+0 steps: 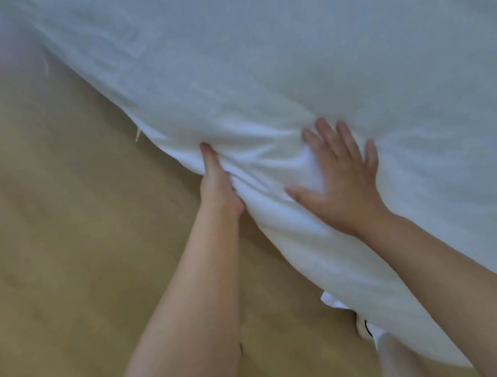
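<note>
A white sheet [271, 66] covers a bed that fills the upper right of the head view, and its edge runs diagonally from upper left to lower right. My left hand [217, 183] is at that edge, thumb on top and fingers hidden under the bunched fabric, gripping a fold. My right hand [339, 175] lies flat on top of the sheet just right of the bunch, fingers spread and straight, pressing the cloth down. Wrinkles gather between the two hands.
A tan wooden floor [57, 247] fills the left and lower part of the view. A white garment with a dark mark [367, 329] and part of my leg show at the bed's lower edge.
</note>
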Demonstrator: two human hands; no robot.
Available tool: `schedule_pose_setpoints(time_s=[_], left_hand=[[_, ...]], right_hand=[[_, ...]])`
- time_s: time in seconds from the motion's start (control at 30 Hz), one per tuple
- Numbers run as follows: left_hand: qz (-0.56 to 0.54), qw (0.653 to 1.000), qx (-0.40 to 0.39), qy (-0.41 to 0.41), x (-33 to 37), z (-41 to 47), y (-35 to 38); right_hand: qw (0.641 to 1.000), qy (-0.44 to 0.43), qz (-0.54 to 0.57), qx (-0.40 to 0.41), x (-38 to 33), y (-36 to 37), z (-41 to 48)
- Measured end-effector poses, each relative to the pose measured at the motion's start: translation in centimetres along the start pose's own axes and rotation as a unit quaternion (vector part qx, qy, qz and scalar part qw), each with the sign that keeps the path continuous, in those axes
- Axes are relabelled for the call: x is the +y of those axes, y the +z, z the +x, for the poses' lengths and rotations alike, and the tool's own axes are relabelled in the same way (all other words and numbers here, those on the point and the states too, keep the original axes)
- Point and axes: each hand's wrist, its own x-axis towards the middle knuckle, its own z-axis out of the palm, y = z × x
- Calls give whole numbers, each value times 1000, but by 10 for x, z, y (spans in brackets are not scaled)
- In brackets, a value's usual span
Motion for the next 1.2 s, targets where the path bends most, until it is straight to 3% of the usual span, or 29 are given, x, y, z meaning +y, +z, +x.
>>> schedule_pose_setpoints(time_s=[0.13, 0.23, 0.33, 0.4, 0.47, 0.57, 0.63, 0.67, 0.8, 0.87, 1.0, 1.2], left_hand=[[42, 998, 41, -9, -15, -19, -70], [120, 990, 64, -36, -5, -8, -73], [339, 937, 90, -3, 19, -2, -58], [509, 846, 119, 107, 46, -2, -55], [621, 728, 99, 273, 86, -5, -38], [742, 507, -30, 438, 141, 2, 13], [794, 359, -99, 480, 168, 16, 47], [809, 303, -119, 490, 183, 26, 65], [847, 143, -162, 485, 236, 78, 125], [847, 116, -181, 487, 244, 96, 131], [801, 165, -217, 533, 237, 117, 121], [767, 187, -257, 558, 242, 132, 130]], right_hand=[[998, 63, -22, 0, -21, 19, -18], [995, 71, -66, -32, -23, 22, -19], [992, 117, -44, -26, -31, 18, -8], [989, 143, -31, -4, -44, 20, -1], [988, 149, -15, 25, -57, 19, 16], [989, 131, -23, 57, -71, 9, 72], [987, 137, -21, 82, -78, 4, 111], [984, 150, -17, 95, -81, 5, 126], [971, 193, -45, 134, -84, 20, 156], [968, 179, -47, 170, -79, 25, 162], [952, 161, -92, 243, -71, 33, 167], [943, 160, -115, 268, -73, 32, 174]])
